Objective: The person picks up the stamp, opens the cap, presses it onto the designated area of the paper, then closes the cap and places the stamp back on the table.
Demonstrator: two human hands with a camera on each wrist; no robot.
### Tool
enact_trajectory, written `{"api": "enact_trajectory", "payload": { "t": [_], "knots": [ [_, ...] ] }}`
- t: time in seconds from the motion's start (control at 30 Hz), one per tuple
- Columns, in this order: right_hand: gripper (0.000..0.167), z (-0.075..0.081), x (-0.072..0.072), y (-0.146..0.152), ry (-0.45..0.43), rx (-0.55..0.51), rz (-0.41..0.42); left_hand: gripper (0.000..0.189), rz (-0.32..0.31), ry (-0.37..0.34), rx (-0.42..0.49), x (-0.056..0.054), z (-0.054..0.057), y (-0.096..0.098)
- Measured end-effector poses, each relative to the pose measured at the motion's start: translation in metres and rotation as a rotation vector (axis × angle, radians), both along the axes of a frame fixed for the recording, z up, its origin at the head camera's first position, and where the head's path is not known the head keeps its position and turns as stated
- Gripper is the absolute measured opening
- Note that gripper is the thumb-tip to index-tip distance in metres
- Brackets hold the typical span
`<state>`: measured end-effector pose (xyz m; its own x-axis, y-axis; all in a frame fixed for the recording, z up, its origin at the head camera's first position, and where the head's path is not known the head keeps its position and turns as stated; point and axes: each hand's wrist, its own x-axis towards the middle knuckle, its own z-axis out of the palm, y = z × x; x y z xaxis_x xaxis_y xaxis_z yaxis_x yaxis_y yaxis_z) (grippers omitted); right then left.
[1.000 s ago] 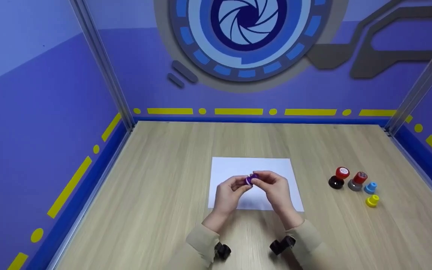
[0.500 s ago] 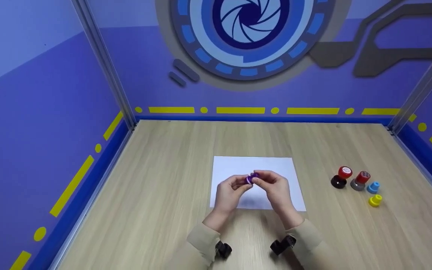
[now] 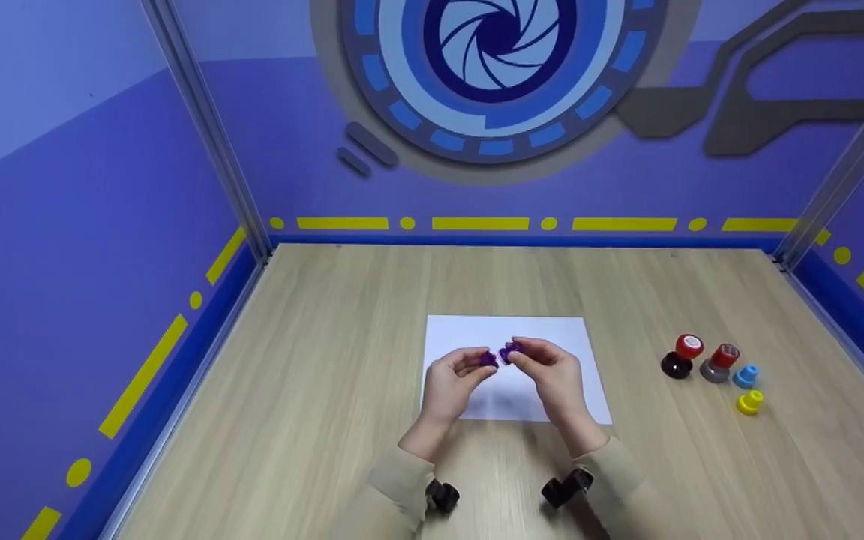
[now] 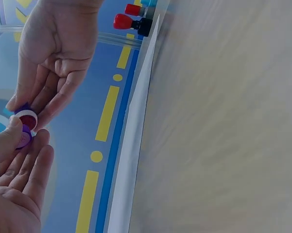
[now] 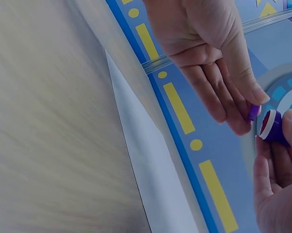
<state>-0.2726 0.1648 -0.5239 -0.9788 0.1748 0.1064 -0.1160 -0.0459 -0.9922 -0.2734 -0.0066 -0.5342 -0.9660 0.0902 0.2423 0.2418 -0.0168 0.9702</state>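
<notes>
Above the sheet of white paper (image 3: 503,326), both hands hold parts of a small purple stamp. My left hand (image 3: 447,388) pinches the purple cap (image 4: 24,138) between thumb and fingers; the cap has a pinkish inside in the left wrist view. Between thumb and fingers, my right hand (image 3: 556,381) holds the purple stamp (image 5: 276,128), which has a white rim and a dark red face. The two parts are a small gap apart, and the red face points toward the cap. Fingers hide portions of both pieces.
To the right of the paper stand a red-and-black stamp (image 3: 678,365), a red-and-grey stamp (image 3: 716,370), a small blue stamp (image 3: 746,376) and a small yellow stamp (image 3: 750,403). Purple-blue panels (image 3: 267,150) wall in the wooden table (image 3: 327,337) at the back and sides.
Earlier the purple stamp and its cap were together between both hands. Now they are apart: the left hand has moved slightly left with the cap, the right slightly up with the stamp.
</notes>
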Motion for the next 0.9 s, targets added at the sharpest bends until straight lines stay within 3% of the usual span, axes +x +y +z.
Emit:
{"api": "enact_trajectory", "payload": {
  "t": [0.2, 0.47, 0.63, 0.9],
  "knots": [
    [0.032, 0.001, -0.016, 0.003, -0.009, 0.060, -0.025, 0.031, 0.043, -0.011, 0.002, -0.007, -0.002, -0.011],
    [0.026, -0.002, -0.046, -0.002, -0.020, 0.239, -0.048, 0.031, 0.119, -0.027, 0.044, -0.017, -0.004, -0.025],
    [0.027, -0.005, -0.063, -0.010, -0.016, 0.362, -0.035, 0.031, 0.123, -0.018, 0.073, -0.018, -0.004, -0.026],
    [0.024, -0.013, -0.078, -0.021, -0.038, 0.529, 0.004, 0.032, 0.104, -0.020, 0.071, -0.017, -0.005, -0.026]
  ]
}}
